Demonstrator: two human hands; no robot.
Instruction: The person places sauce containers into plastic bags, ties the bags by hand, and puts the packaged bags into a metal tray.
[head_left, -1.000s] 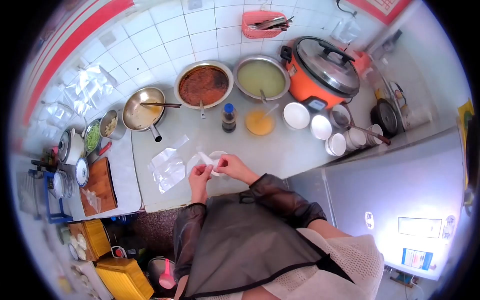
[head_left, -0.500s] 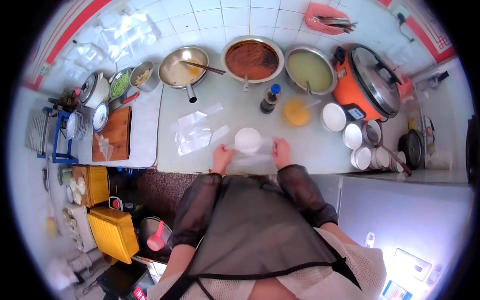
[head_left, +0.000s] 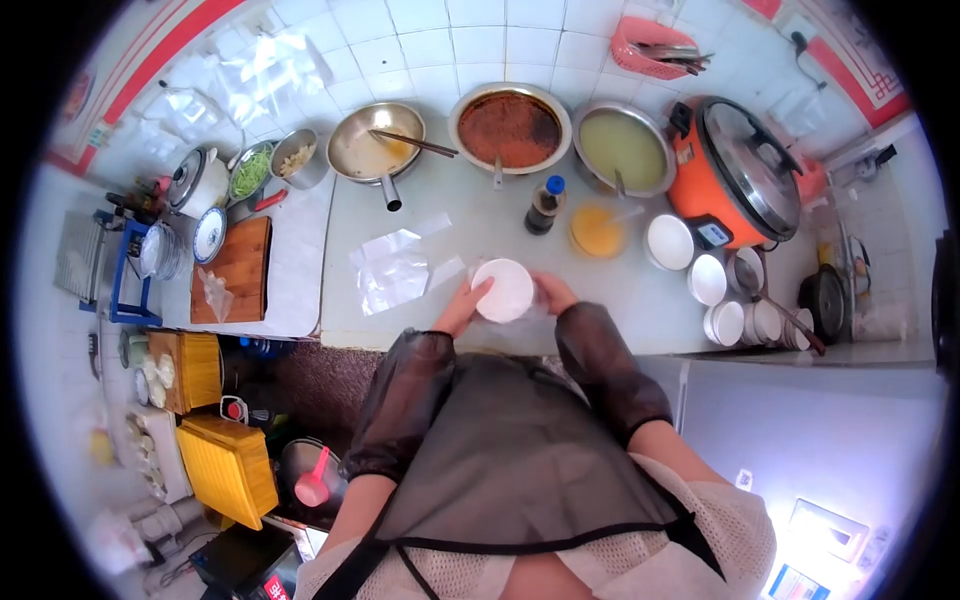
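A round white bowl (head_left: 503, 291) is between my hands near the counter's front edge. My left hand (head_left: 464, 307) grips its left side, the thumb over the rim. Close against the right side is my right hand (head_left: 553, 292), its fingers closed on a clear plastic bag (head_left: 512, 324) that spreads around and below the bowl. The bag's outline is hard to make out, and some fingertips are hidden. More clear plastic bags (head_left: 388, 272) lie flat to the left of my left hand.
Along the back stand a frying pan (head_left: 376, 142) with chopsticks, a basin of red sauce (head_left: 510, 125), a pot of greenish liquid (head_left: 624, 148) and an orange cooker (head_left: 725, 185). A blue-capped bottle (head_left: 545, 205), a yellow container (head_left: 596, 231) and white bowls (head_left: 669, 242) sit nearer. A cutting board (head_left: 232, 270) is left.
My hands have come inward, from stretching the plastic bag in front of the bowl to the bowl's sides. The bowl has shifted slightly right and looks tilted. The whole view has moved a little.
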